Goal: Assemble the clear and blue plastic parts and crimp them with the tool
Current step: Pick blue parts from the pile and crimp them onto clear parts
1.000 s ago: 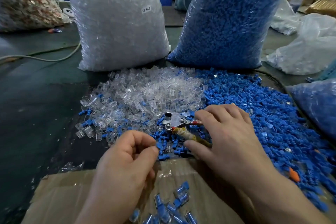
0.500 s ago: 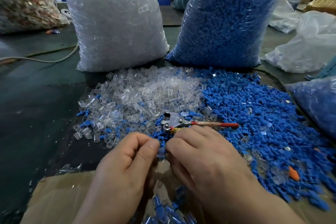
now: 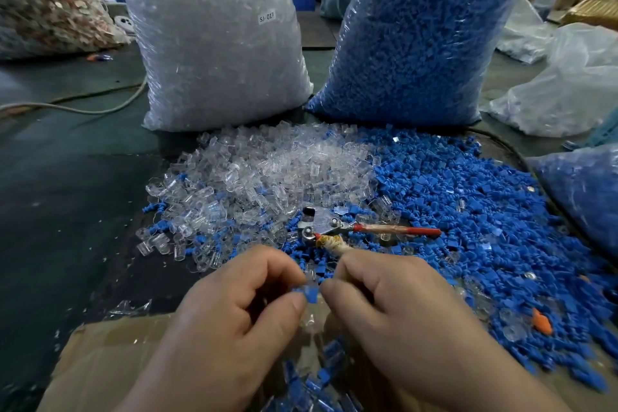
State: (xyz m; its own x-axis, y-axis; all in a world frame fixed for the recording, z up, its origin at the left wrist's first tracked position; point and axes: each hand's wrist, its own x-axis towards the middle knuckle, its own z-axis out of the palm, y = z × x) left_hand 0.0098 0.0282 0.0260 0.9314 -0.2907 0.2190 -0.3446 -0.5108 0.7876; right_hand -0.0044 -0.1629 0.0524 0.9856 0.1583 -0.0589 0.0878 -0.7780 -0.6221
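Head view — left hand (image 3: 230,318), right hand (image 3: 404,314) pinch blue part (image 3: 311,294); tool (image 3: 329,227) just beyond.

Dim, cool light from above — the dark surface (image 3: 67,211) at left sinks into shadow while glare streaks the clear bag (image 3: 214,43). Wide-angle bending bows the frame edges, and the blue part (image 3: 311,294) pinched between left hand (image 3: 227,321) and right hand (image 3: 394,311) looks soft.
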